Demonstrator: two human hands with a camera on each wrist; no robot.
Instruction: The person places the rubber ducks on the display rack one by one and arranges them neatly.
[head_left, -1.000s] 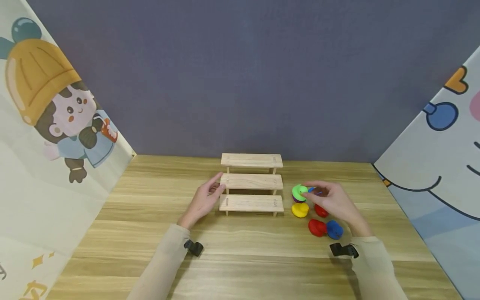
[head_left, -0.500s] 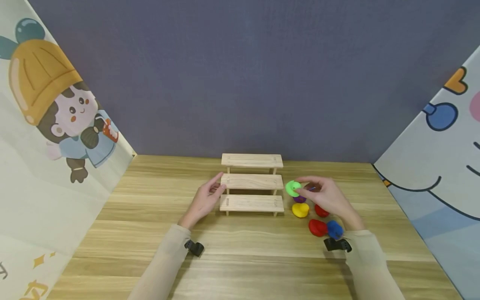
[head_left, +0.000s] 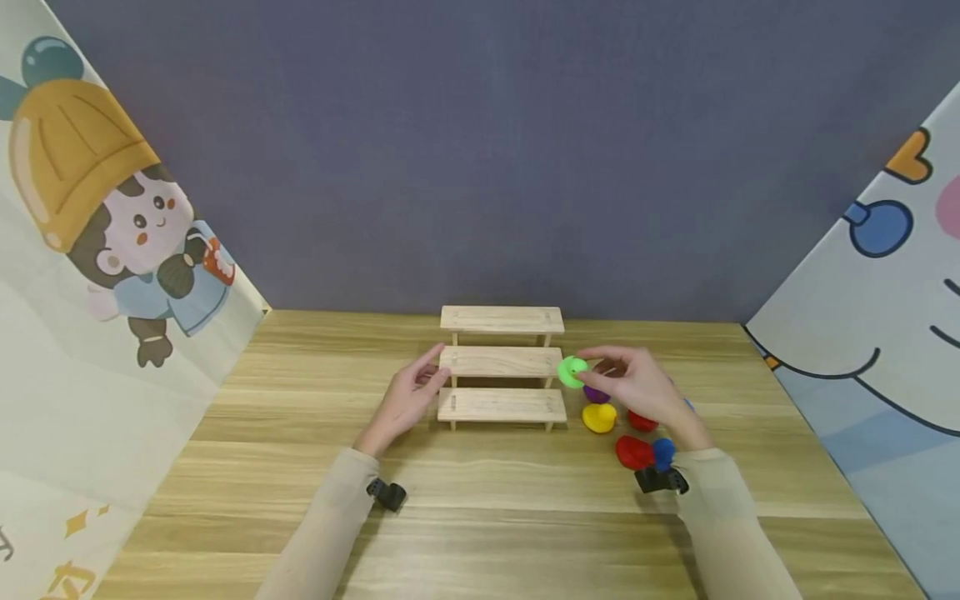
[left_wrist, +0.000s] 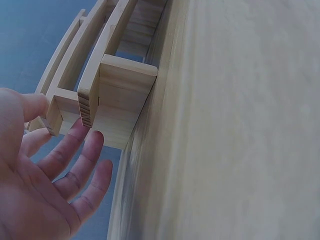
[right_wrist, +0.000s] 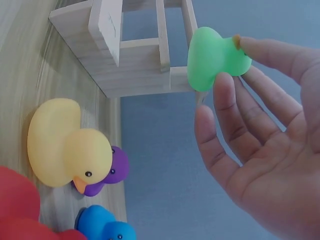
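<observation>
Between thumb and fingertips my right hand pinches a green rubber duck, lifted above the table beside the right end of the stand. A three-tier wooden stand is in the middle of the head view. At its left end is my left hand, fingers spread and loosely bent, thumb and fingertips at the ends of the boards. Below the right hand sit a yellow duck, a purple duck partly behind it, and a blue duck.
Red ducks and another blue duck are near the right wrist, which partly covers them. A dark backdrop rises behind the wooden table. Printed cartoon panels flank both sides.
The right hand has carried the green duck leftward and up, off the spot above the purple duck, toward the stand. My left hand stays at the stand's left end.
</observation>
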